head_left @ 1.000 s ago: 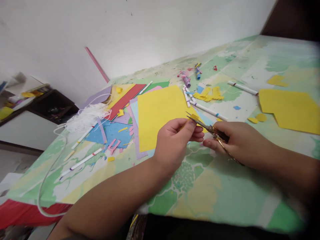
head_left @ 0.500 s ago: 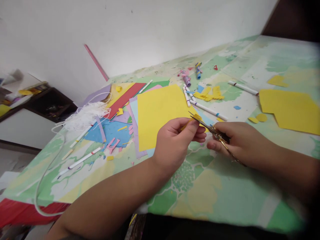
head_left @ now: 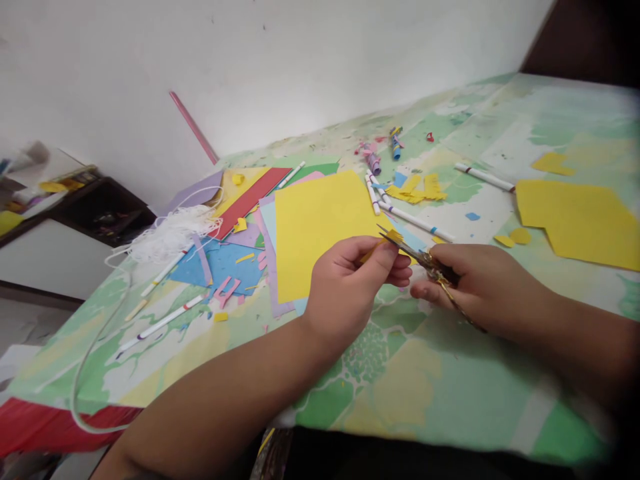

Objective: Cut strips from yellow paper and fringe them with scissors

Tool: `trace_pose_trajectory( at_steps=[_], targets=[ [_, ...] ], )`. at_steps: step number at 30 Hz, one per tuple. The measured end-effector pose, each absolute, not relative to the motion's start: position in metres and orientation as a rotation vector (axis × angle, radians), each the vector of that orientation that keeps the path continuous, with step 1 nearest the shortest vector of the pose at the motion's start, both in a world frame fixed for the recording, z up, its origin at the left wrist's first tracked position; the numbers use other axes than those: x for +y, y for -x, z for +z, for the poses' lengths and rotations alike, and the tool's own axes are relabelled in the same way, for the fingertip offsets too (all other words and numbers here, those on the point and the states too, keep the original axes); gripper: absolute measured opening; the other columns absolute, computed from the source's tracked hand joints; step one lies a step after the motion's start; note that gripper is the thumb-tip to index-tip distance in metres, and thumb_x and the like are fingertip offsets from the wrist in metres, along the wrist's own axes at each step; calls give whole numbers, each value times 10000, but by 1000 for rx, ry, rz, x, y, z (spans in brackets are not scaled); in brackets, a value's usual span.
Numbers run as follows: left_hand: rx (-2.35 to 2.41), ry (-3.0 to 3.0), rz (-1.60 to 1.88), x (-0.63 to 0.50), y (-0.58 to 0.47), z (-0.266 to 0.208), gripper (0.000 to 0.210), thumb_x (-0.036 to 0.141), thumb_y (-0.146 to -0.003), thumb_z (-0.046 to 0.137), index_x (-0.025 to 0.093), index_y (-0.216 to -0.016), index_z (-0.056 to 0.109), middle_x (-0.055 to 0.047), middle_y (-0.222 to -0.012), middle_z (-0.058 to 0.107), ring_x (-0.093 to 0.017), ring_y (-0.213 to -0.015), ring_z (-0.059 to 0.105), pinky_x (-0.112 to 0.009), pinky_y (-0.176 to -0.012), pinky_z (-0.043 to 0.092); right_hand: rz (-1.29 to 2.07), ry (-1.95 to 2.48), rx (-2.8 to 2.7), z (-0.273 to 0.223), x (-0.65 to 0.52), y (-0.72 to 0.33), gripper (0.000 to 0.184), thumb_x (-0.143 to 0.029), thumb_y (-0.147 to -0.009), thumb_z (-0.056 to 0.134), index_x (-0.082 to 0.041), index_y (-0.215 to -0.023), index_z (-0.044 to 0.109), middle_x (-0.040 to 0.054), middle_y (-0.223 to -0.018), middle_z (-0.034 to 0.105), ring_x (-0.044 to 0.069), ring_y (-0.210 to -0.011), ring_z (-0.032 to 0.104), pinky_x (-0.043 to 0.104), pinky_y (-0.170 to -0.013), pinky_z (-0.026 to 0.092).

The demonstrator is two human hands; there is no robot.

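Between the thumb and fingers of my left hand is pinched a small piece of yellow paper, mostly hidden by the fingers. My right hand is wrapped round the gold-coloured handles of a pair of scissors. The blades point left and lie at the edge of the pinched paper, near my left thumb. Just behind my left hand a large yellow sheet rests on top of pink, lilac and light blue sheets.
White markers and fringed yellow scraps lie beyond my hands, near two small rolled paper pieces. A cut yellow sheet is at right. White cord, blue paper and a red strip lie at left.
Both hands hold nearly the same place, and the scissors stay at the paper. The scissor handles and right thumb have shifted very slightly left; the view has moved a little.
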State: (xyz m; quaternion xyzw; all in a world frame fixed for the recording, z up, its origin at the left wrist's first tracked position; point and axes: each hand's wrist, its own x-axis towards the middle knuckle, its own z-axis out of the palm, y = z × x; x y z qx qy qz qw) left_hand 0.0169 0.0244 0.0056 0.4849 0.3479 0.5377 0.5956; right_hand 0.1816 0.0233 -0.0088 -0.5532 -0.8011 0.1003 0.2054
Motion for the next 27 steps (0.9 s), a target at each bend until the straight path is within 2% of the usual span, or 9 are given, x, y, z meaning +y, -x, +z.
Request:
trace_pose_trajectory(
  at_steps=[11,20,27],
  targets=[
    [800,-1122,1247,25,-17,6,121,275,-719,621,167,-664,612,17,-610,635,-76,-534,600,-204,-549,517,240,1560,-2208,-9,24,-183,486,-661,-710,401,-211,-526,405,-10,-463,441,122,-442,400,233,-416,251],
    [860,-1079,1173,23,-17,11,145,286,-718,617,151,-667,622,6,-624,647,-84,-534,608,-208,-546,530,196,1603,-2171,-10,26,-183,486,-655,-699,438,-215,-508,358,-21,-452,399,109,-424,352,232,-408,218],
    [873,-1067,1181,25,-17,12,144,294,-720,613,155,-684,627,8,-620,643,-81,-522,604,-196,-511,518,299,1549,-2179,-11,25,-181,470,-640,-700,461,-208,-536,376,-25,-482,416,107,-456,383,227,-429,260]
  ],
)
